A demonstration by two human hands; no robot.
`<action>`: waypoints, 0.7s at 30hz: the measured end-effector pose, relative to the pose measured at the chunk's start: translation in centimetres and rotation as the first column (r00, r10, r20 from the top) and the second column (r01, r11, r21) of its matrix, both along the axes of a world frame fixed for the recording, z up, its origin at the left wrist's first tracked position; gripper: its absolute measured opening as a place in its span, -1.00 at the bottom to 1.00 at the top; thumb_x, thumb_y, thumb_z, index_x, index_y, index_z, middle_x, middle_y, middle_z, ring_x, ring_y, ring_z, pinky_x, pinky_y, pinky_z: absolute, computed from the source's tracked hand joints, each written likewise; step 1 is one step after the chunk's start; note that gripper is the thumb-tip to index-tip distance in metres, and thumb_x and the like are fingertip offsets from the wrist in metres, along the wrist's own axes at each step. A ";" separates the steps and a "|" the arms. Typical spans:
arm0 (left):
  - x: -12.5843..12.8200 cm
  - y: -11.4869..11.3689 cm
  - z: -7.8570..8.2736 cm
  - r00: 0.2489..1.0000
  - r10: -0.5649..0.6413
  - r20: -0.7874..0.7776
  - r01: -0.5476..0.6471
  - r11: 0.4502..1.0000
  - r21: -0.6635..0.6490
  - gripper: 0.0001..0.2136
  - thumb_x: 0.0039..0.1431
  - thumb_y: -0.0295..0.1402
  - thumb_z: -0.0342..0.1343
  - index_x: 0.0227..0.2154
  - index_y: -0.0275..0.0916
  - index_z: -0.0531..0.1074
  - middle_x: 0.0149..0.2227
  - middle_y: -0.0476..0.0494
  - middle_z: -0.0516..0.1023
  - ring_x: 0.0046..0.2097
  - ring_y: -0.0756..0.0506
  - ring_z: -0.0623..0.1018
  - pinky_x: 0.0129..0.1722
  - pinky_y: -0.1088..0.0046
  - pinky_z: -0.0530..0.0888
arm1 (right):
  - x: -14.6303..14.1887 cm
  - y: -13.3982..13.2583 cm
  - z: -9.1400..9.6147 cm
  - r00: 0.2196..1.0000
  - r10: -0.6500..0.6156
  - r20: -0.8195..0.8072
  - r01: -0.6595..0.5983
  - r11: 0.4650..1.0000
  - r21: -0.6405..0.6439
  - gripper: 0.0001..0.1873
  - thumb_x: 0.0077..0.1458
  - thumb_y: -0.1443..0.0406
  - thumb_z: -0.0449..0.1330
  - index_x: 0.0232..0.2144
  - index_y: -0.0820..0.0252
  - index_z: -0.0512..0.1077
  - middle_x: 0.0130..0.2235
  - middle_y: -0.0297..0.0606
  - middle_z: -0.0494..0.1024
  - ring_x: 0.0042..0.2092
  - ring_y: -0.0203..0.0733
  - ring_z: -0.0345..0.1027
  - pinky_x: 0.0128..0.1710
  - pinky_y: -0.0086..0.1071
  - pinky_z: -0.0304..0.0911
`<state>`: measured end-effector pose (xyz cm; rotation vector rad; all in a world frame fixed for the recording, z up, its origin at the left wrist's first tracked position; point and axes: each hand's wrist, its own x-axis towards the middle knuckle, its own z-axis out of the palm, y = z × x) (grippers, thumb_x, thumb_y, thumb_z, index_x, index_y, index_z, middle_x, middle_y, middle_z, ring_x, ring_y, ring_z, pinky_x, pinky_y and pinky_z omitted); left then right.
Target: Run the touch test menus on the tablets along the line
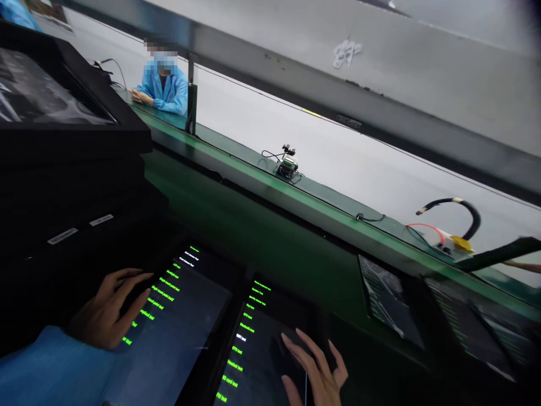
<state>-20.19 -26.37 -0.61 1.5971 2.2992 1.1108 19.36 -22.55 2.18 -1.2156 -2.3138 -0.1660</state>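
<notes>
Two dark tablets lie side by side on the green bench in front of me, each showing a column of green text. My left hand (107,311) rests with fingers stretched out on the edge of the left tablet (177,332), fingertips by the text list. My right hand (315,369) lies flat and open on the screen of the right tablet (257,349). Neither hand holds anything. A blue sleeve covers my left forearm.
A stack of black tablets (63,141) rises at the left. Two more tablets (391,299) lie at the right. A green conveyor belt (253,163) runs behind, carrying a small wired device (288,163) and a yellow part with a black cable (456,237). A person in blue (164,87) sits far left.
</notes>
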 end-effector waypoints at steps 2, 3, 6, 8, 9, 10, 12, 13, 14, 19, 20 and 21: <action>-0.1 0.0 -0.2 1.000 -0.003 -0.014 0.003 1.000 -0.005 -0.55 0.22 0.09 -0.21 -0.05 -0.06 0.33 0.05 -0.08 0.21 0.10 -0.20 0.36 0.04 0.11 0.43 | 0.1 0.2 0.1 1.000 -0.010 0.003 0.010 1.000 -0.007 -0.63 0.30 0.08 -0.08 0.09 0.02 0.20 0.03 -0.33 0.50 0.05 -0.11 0.39 0.28 -0.07 -0.42; -0.2 0.0 -0.4 1.000 -0.005 -0.016 0.005 1.000 -0.014 -0.56 0.22 0.07 -0.20 -0.04 -0.06 0.33 0.06 -0.09 0.20 0.10 -0.21 0.35 0.02 0.12 0.44 | 0.3 0.3 0.2 1.000 -0.005 0.019 0.005 1.000 -0.009 -0.60 0.29 0.08 -0.04 0.11 0.04 0.19 0.05 -0.32 0.49 0.06 -0.11 0.38 0.29 -0.09 -0.47; -0.4 0.1 -0.8 1.000 0.010 -0.023 -0.011 0.999 -0.049 -0.58 0.23 0.05 -0.20 -0.02 -0.06 0.31 0.07 -0.09 0.19 0.11 -0.21 0.35 -0.01 0.14 0.46 | 0.9 0.8 0.6 0.988 0.112 0.106 -0.111 0.994 -0.023 -0.59 0.21 0.11 0.10 0.09 0.03 0.26 0.09 -0.30 0.45 0.07 -0.14 0.37 0.29 -0.19 -0.63; -0.5 0.1 -0.9 0.999 -0.006 -0.052 0.004 1.000 -0.029 -0.57 0.23 0.05 -0.20 -0.02 -0.06 0.31 0.07 -0.09 0.21 0.12 -0.21 0.34 0.00 0.14 0.46 | 1.3 1.1 0.8 0.952 0.303 0.051 -0.295 0.948 -0.123 -0.78 0.24 0.09 0.06 -0.15 -0.08 0.44 0.07 -0.39 0.46 0.06 -0.18 0.38 0.29 -0.24 -0.61; -0.6 0.1 -0.9 0.998 -0.014 -0.069 0.013 1.000 -0.012 -0.57 0.23 0.06 -0.20 -0.02 -0.06 0.31 0.06 -0.09 0.21 0.12 -0.21 0.35 0.00 0.14 0.46 | 1.5 1.1 0.9 0.922 0.385 -0.053 -0.388 0.904 -0.180 -0.71 0.28 0.07 -0.02 -0.31 -0.09 0.47 0.00 -0.46 0.53 0.05 -0.19 0.39 0.30 -0.23 -0.55; -0.6 0.1 -0.9 0.996 -0.020 -0.081 0.021 1.000 0.001 -0.56 0.23 0.07 -0.20 -0.03 -0.06 0.31 0.06 -0.09 0.22 0.11 -0.21 0.36 -0.01 0.14 0.47 | 1.6 1.0 0.9 0.884 0.433 -0.177 -0.464 0.859 -0.218 -0.60 0.31 0.05 -0.09 -0.41 -0.09 0.46 -0.12 -0.51 0.59 0.05 -0.19 0.39 0.30 -0.22 -0.49; -0.5 0.0 -0.7 0.996 -0.009 -0.087 0.009 1.000 0.002 -0.57 0.23 0.06 -0.22 -0.03 -0.06 0.32 0.06 -0.09 0.22 0.09 -0.21 0.37 -0.04 0.15 0.48 | 1.6 0.6 0.8 0.843 0.382 -0.378 -0.482 0.848 -0.220 -0.56 0.32 0.04 -0.16 -0.40 -0.08 0.44 -0.34 -0.55 0.62 0.07 -0.15 0.37 0.30 -0.16 -0.42; -0.5 0.0 -0.6 0.996 -0.006 -0.086 0.006 1.000 0.002 -0.57 0.24 0.06 -0.22 -0.03 -0.06 0.32 0.06 -0.09 0.22 0.08 -0.20 0.39 -0.07 0.16 0.49 | 1.4 0.4 0.7 0.852 0.304 -0.427 -0.419 0.885 -0.205 -0.61 0.31 0.04 -0.14 -0.31 -0.08 0.44 -0.37 -0.53 0.62 0.09 -0.11 0.35 0.29 -0.11 -0.42; -0.4 0.0 -0.5 0.996 -0.007 -0.088 0.008 1.000 0.008 -0.57 0.24 0.06 -0.22 -0.04 -0.06 0.32 0.06 -0.10 0.22 0.06 -0.20 0.40 -0.08 0.17 0.50 | 1.1 0.1 0.6 0.870 0.217 -0.443 -0.329 0.924 -0.194 -0.65 0.30 0.02 -0.11 -0.20 -0.07 0.42 -0.32 -0.49 0.63 0.11 -0.05 0.34 0.28 -0.05 -0.44; -0.5 -0.1 -0.3 0.995 -0.030 -0.096 0.033 0.999 0.038 -0.59 0.24 0.03 -0.19 -0.05 -0.07 0.34 0.04 -0.12 0.22 0.05 -0.20 0.40 0.02 0.12 0.45 | -0.6 -0.8 -0.1 0.937 -0.116 -0.329 0.043 0.974 -0.221 -0.56 0.24 -0.03 -0.02 0.09 -0.06 0.21 0.06 -0.27 0.48 0.05 0.05 0.38 0.25 0.19 -0.39; -0.5 -0.1 -0.2 0.995 -0.030 -0.095 0.033 0.999 0.029 -0.59 0.25 0.03 -0.19 -0.05 -0.08 0.34 0.04 -0.12 0.22 0.06 -0.21 0.39 0.02 0.11 0.45 | -0.8 -0.8 -0.3 0.949 -0.134 -0.286 0.072 0.974 -0.216 -0.54 0.24 -0.02 -0.02 0.11 -0.05 0.18 0.07 -0.25 0.47 0.08 0.06 0.36 0.25 0.21 -0.36; -0.5 -0.1 -0.2 0.994 -0.036 -0.100 0.039 0.999 0.025 -0.59 0.25 0.03 -0.20 -0.05 -0.08 0.34 0.04 -0.13 0.22 0.07 -0.21 0.39 0.01 0.11 0.46 | -0.9 -0.8 -0.6 0.960 -0.136 -0.245 0.086 0.975 -0.204 -0.53 0.24 -0.02 -0.03 0.13 -0.05 0.15 0.08 -0.24 0.46 0.10 0.07 0.33 0.24 0.23 -0.33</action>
